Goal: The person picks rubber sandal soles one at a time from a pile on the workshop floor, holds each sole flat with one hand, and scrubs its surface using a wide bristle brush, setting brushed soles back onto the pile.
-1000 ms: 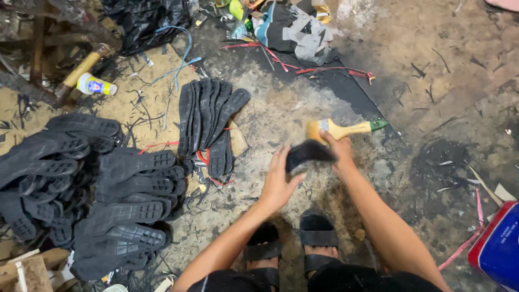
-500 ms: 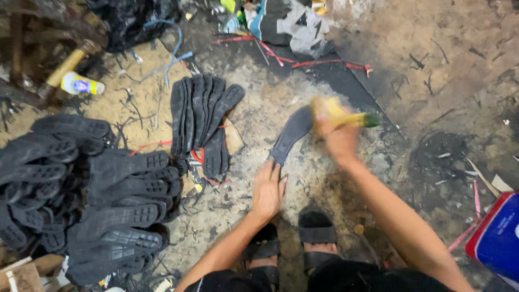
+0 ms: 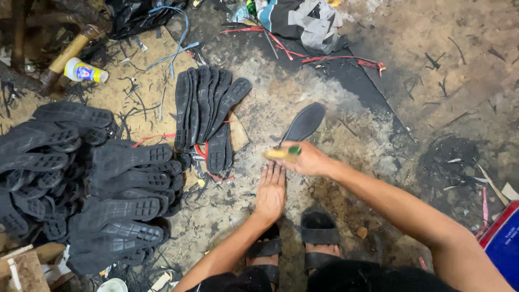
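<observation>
Right hand [image 3: 308,160] clamped on yellow-handled brush [image 3: 282,153] over flat black rubber sole [image 3: 304,123] | left hand [image 3: 270,192] flat, fingers together, on gritty dirt floor [image 3: 432,97] | white-yellow cylindrical bottle [image 3: 85,71] upper left | blue-red container [image 3: 503,243] lower right

Shoemaking workshop: piled black rubber soles [image 3: 81,184], offcut scraps [image 3: 346,57], grimy dirt floor [image 3: 443,97].

Single head-worn view, looking steeply down at the floor [image 3: 411,108] from above the person's own knees. Close range: forearms and sandalled feet at near edge, scrap heaps far.
</observation>
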